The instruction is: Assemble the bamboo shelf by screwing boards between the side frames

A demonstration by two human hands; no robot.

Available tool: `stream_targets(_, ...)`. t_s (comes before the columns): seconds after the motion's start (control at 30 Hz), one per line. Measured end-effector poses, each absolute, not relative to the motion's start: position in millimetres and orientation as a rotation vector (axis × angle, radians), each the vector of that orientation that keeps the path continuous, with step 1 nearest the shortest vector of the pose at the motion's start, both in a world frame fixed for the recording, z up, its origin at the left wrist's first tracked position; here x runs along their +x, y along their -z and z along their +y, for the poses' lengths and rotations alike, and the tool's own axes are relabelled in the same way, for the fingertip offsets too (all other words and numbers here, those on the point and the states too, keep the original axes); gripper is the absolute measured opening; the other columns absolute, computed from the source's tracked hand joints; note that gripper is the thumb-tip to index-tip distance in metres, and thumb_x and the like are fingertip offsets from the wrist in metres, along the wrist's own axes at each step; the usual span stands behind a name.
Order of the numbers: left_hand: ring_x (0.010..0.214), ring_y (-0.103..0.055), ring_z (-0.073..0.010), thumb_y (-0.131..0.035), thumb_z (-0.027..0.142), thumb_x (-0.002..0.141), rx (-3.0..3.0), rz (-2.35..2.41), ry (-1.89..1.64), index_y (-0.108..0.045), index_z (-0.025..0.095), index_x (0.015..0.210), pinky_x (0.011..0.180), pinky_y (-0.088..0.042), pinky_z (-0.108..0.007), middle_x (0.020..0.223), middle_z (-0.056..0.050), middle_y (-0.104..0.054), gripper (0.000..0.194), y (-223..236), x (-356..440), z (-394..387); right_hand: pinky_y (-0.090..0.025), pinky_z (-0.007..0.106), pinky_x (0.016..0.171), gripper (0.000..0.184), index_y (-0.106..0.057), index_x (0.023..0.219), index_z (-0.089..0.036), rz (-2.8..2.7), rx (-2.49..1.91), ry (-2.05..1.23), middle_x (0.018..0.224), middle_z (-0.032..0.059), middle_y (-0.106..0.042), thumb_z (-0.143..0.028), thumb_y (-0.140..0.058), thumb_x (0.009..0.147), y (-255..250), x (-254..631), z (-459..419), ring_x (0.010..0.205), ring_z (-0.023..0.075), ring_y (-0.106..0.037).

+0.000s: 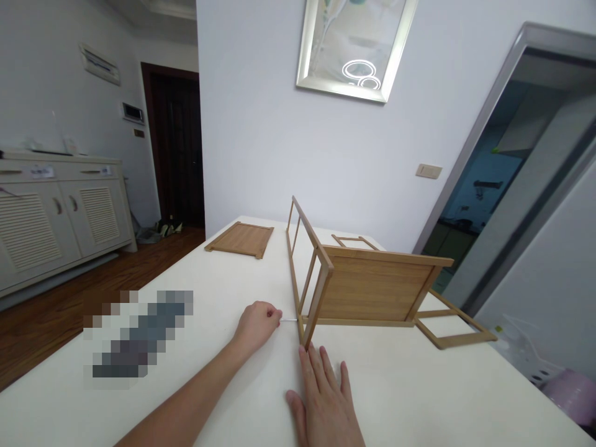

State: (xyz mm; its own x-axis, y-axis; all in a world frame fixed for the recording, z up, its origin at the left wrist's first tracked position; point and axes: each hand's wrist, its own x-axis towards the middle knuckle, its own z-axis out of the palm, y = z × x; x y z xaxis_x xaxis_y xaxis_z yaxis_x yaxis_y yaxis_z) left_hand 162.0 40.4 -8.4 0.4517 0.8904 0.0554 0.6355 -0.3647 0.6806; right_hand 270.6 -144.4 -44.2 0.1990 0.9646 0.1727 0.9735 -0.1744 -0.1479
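Observation:
My left hand (258,323) is closed in a pinch on a thin metal rod (289,320), like the shaft of a small driving tool. The rod's far tip meets the lower part of an upright wooden side frame (318,301). A wooden panel (372,287) with rails stands on edge against that frame and extends to the right. My right hand (323,397) lies with fingers spread, its fingertips at the frame's near lower corner. What the left palm covers is hidden.
On the white table (223,397), a flat wooden panel (242,239) lies far left. Open wooden frames lie behind (356,241) and at right (459,326). A blurred patch (139,338) covers something at left. The wall (261,124) stands beyond the table.

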Motion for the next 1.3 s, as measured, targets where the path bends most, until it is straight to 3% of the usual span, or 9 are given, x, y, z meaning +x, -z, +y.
stream_targets(0.27,0.066,-0.064,-0.0165,-0.044,0.033,0.086,2.051,1.224,-0.581,-0.072,0.018,0.068,0.059,-0.037,-0.025,0.070,-0.003,-0.075,0.036,9.2,162.5,40.5,-0.025,0.062,0.113,0.060,-0.025,0.151,-0.028,-1.853,-2.248,0.056,0.154,0.0021,-0.030,-0.055,-0.029,0.098,44.6,270.6,-144.9,0.143,0.0319,-0.026)
stream_targets(0.53,0.070,-0.067,-0.0168,-0.050,0.027,0.083,2.019,1.211,-0.594,-0.071,0.018,0.068,0.063,-0.041,-0.024,0.072,-0.004,-0.075,0.027,11.2,163.4,42.5,-0.027,0.061,0.113,0.060,-0.025,0.152,-0.029,-1.864,-2.242,0.086,0.153,0.0020,-0.031,-0.056,-0.028,0.098,45.7,271.3,-145.5,0.143,0.0319,-0.028)
stream_targets(0.8,0.072,-0.069,-0.0157,-0.055,0.020,0.079,1.958,1.195,-0.595,-0.071,0.016,0.087,0.065,-0.045,-0.023,0.073,-0.003,-0.076,0.018,13.9,163.5,44.7,-0.024,0.063,0.114,0.061,-0.025,0.151,-0.026,-1.854,-2.263,-0.002,0.154,0.0023,-0.026,-0.057,-0.026,0.098,39.2,268.6,-145.1,0.144,0.0320,-0.023)
stream_targets(1.3,0.083,-0.068,-0.0164,-0.056,0.014,0.080,2.087,1.202,-0.520,-0.073,0.017,0.098,0.073,-0.046,-0.024,0.086,-0.004,-0.076,0.025,14.6,163.9,42.6,-0.022,0.064,0.114,0.061,-0.024,0.151,-0.026,-1.851,-2.265,-0.025,0.154,0.0025,-0.026,-0.056,-0.027,0.098,39.4,269.5,-145.1,0.144,0.0318,-0.023)
